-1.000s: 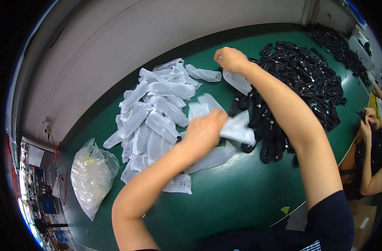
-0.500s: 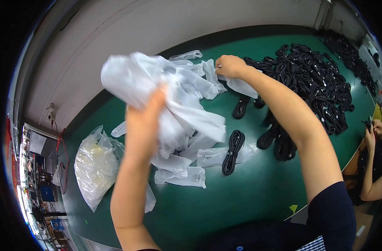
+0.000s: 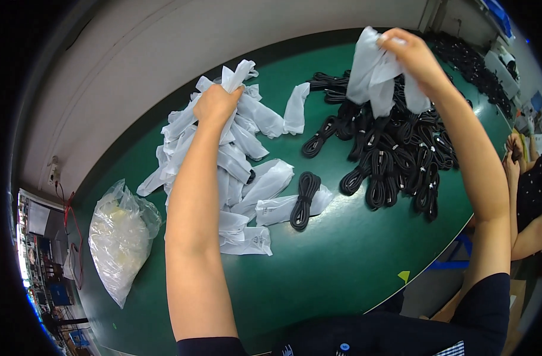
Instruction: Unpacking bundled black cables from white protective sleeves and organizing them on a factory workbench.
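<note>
My left hand (image 3: pixel 217 105) is closed on a white plastic bag (image 3: pixel 240 74), over a heap of similar translucent white bags (image 3: pixel 256 118) on the green table. Fingers pinched, my right hand (image 3: pixel 414 58) holds up a few more white bags (image 3: pixel 369 71), which hang above the near-left part of a pile of black coiled cables (image 3: pixel 410 154). A single coiled black cable (image 3: pixel 306 200) lies across a flat white bag (image 3: pixel 275 210) in the middle of the table. How many bags each hand grips cannot be made out.
On the left stands a large clear bag (image 3: pixel 123 240) with pale contents. More black cables (image 3: pixel 472 68) lie at the far right. Another person's hands (image 3: pixel 513 155) hold something dark at the right edge. A wall (image 3: pixel 235 29) runs behind the green table (image 3: pixel 318 267).
My right hand has moved right, carrying white bags from the heap to above the cables. My left hand, earlier lifting a blurred bunch of bags, is now farther back at the heap.
</note>
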{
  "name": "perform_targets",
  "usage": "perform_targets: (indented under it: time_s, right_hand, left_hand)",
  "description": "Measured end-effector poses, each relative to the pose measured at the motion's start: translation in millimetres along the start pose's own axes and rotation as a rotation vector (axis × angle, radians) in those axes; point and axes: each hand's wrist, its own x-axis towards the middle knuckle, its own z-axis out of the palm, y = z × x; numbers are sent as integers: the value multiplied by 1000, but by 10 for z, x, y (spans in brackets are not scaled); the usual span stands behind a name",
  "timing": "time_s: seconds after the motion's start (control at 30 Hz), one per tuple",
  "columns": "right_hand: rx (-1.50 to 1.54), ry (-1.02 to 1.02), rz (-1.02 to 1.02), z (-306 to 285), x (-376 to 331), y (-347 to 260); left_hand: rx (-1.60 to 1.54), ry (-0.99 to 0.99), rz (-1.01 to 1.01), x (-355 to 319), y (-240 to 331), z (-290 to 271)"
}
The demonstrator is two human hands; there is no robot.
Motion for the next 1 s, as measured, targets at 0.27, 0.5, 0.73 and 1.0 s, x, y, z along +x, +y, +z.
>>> perform_targets:
  time_s: [0.27,0.5,0.73,1.0]
  right_hand:
    - [-343,-82,37,185,346,48]
    - [-862,-264,340,1525,411,295]
    - [-642,-84,68,1647,479,829]
    - [-51,-33,76,429,100,-123]
  left_hand:
    - [-100,17,177,65,-57,165]
    - [-918,52,374,-1012,154,-1024]
    - [-1027,107,463,-1421,-99,-1565]
    - [-705,-332,420,-1774,-94,-1115]
